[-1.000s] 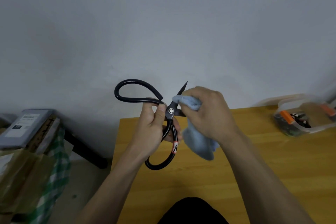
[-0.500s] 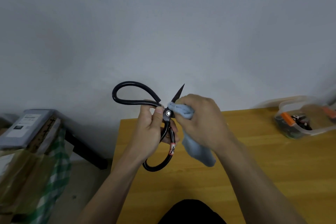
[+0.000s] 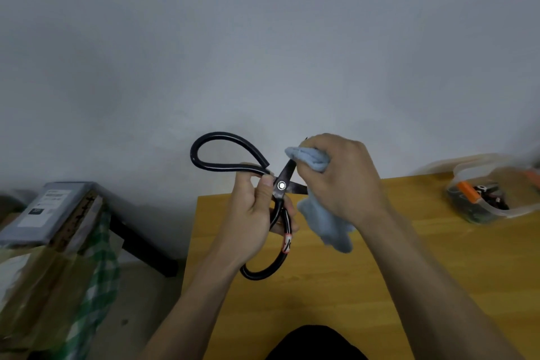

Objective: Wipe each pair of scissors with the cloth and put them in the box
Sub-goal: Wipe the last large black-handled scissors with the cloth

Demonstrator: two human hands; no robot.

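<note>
Large black scissors (image 3: 228, 168) with wide looped handles are held up above the wooden table's (image 3: 336, 286) left end, blades spread apart. My left hand (image 3: 251, 219) grips them at the pivot and lower handle. My right hand (image 3: 342, 178) holds a light blue cloth (image 3: 324, 225) bunched over the upper blade, whose tip is almost hidden; the cloth's tail hangs down below the hand. A clear plastic box (image 3: 496, 190) with orange-handled scissors inside sits at the table's far right.
A grey wall rises behind the table. Left of the table, on the floor side, stand a cardboard carton (image 3: 43, 286) with a green checked cloth, a grey flat package (image 3: 43, 210) on top, and a dark beam (image 3: 143, 242).
My right hand slid the cloth up the upper blade from near the pivot toward the tip. The scissors and my left hand stayed about where they were.
</note>
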